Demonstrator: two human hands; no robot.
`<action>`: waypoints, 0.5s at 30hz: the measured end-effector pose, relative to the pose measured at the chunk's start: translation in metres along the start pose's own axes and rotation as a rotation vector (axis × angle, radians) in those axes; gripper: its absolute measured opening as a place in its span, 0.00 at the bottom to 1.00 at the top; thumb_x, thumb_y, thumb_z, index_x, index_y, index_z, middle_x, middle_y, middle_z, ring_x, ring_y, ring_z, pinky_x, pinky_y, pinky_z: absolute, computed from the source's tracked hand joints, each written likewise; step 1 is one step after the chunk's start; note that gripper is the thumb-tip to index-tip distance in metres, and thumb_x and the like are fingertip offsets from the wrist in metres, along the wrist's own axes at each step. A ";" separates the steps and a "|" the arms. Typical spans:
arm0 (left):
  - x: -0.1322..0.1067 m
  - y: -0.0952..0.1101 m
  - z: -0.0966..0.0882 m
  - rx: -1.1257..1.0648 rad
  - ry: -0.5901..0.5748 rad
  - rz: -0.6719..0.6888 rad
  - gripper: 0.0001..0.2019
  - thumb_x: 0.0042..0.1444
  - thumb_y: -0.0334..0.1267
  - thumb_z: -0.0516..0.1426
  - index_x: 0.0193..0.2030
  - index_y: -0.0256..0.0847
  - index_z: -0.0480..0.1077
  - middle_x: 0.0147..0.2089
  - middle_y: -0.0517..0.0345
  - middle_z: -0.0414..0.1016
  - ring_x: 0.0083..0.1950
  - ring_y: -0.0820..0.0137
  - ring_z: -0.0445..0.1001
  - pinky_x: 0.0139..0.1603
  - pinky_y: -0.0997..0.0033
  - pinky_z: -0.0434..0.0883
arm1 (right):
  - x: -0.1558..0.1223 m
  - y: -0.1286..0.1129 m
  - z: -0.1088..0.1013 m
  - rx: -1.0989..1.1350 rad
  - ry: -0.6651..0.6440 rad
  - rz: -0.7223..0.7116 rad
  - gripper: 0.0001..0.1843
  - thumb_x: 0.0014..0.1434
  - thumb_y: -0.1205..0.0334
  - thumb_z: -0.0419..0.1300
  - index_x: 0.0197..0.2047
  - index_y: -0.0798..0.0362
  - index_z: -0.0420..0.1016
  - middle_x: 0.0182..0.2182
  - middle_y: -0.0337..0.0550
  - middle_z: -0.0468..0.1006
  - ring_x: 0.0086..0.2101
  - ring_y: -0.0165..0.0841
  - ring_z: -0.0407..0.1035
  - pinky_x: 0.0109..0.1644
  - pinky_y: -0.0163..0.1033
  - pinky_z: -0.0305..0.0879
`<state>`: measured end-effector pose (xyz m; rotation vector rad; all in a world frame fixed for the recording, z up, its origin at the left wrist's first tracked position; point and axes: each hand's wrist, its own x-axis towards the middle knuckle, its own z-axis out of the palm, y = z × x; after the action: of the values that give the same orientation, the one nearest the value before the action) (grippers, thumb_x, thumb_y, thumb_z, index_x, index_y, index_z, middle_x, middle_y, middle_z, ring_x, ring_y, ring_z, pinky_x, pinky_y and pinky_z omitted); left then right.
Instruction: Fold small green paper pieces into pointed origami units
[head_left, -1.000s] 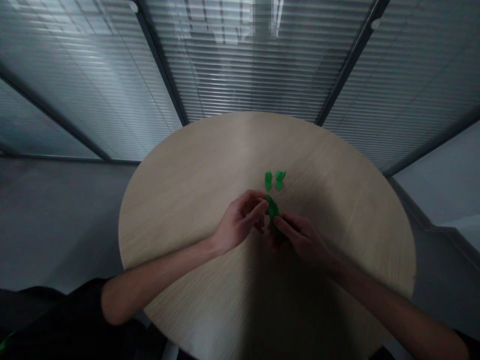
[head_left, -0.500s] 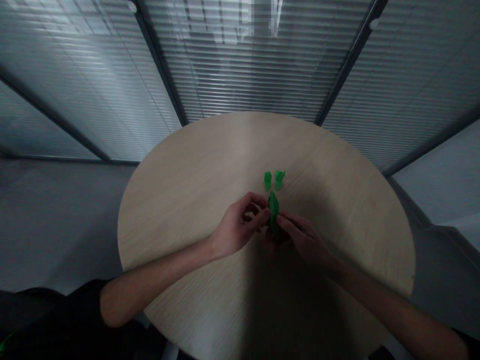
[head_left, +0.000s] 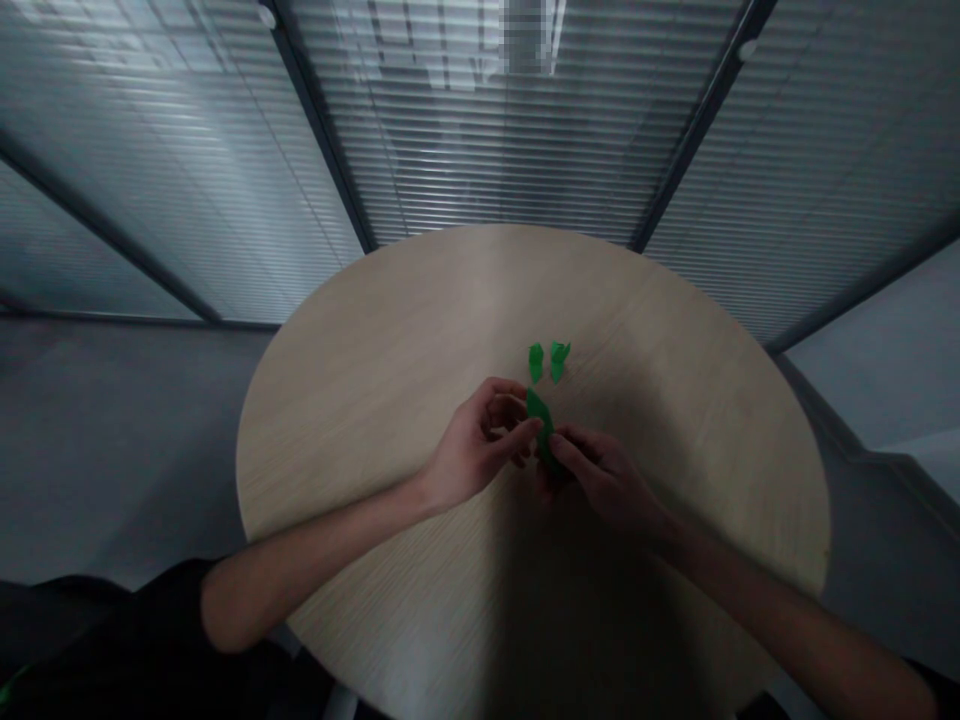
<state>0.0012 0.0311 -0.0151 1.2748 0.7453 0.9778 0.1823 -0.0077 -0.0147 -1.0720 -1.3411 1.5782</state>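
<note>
A narrow piece of folded green paper [head_left: 538, 408] is held up between my two hands, its pointed top leaning left. My left hand [head_left: 487, 440] pinches its left side, thumb toward me and the other fingers curled. On the lower right, my right hand [head_left: 600, 470] grips the paper between thumb and fingers. Its lower end is partly hidden by the fingers and in shadow. Just beyond lie two small folded green paper pieces, a left one [head_left: 535, 362] and a right one [head_left: 559, 361], side by side and apart.
Everything rests on a round light-wood table [head_left: 360, 400]. Behind its far edge stand glass partitions with horizontal blinds [head_left: 495, 170] and dark frames. Grey floor [head_left: 127, 430] shows at the left. My shadow falls over the near right of the tabletop.
The folded green paper has tilted, its top swinging to the left. Both hands keep hold with slight finger shifts, and the two small pieces lie where they were.
</note>
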 end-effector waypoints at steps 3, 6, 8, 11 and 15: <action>0.000 0.001 0.000 0.019 0.015 0.000 0.18 0.60 0.43 0.66 0.49 0.40 0.64 0.33 0.63 0.74 0.28 0.75 0.74 0.27 0.77 0.74 | 0.000 0.002 0.001 -0.006 0.020 -0.014 0.23 0.66 0.40 0.60 0.36 0.55 0.74 0.26 0.40 0.76 0.24 0.30 0.72 0.30 0.37 0.72; 0.000 0.000 -0.001 0.042 0.022 0.005 0.18 0.60 0.42 0.66 0.49 0.40 0.65 0.32 0.64 0.72 0.27 0.76 0.72 0.26 0.77 0.73 | 0.001 0.005 0.000 -0.007 0.052 -0.020 0.23 0.65 0.41 0.61 0.36 0.54 0.75 0.26 0.41 0.77 0.26 0.31 0.73 0.31 0.38 0.73; -0.001 -0.001 -0.001 0.076 0.011 0.015 0.16 0.61 0.41 0.65 0.50 0.40 0.66 0.32 0.63 0.73 0.27 0.76 0.72 0.27 0.76 0.73 | 0.002 0.005 -0.001 -0.021 0.080 -0.035 0.22 0.64 0.42 0.62 0.36 0.54 0.76 0.27 0.41 0.77 0.27 0.31 0.72 0.32 0.38 0.73; -0.003 -0.003 -0.002 0.166 0.023 0.061 0.16 0.62 0.41 0.64 0.52 0.40 0.66 0.36 0.60 0.75 0.31 0.74 0.75 0.29 0.76 0.74 | 0.002 0.005 -0.003 -0.056 0.120 -0.052 0.21 0.63 0.42 0.64 0.35 0.54 0.78 0.27 0.40 0.77 0.27 0.31 0.72 0.33 0.38 0.74; -0.005 -0.003 -0.004 0.265 0.094 0.115 0.18 0.59 0.40 0.67 0.50 0.42 0.65 0.38 0.60 0.75 0.34 0.74 0.75 0.31 0.77 0.73 | 0.003 0.005 -0.004 -0.049 0.172 -0.048 0.21 0.62 0.42 0.65 0.36 0.54 0.81 0.28 0.41 0.77 0.28 0.31 0.72 0.32 0.37 0.74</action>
<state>-0.0039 0.0279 -0.0188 1.5234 0.9050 1.0625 0.1849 -0.0042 -0.0203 -1.1687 -1.2847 1.3916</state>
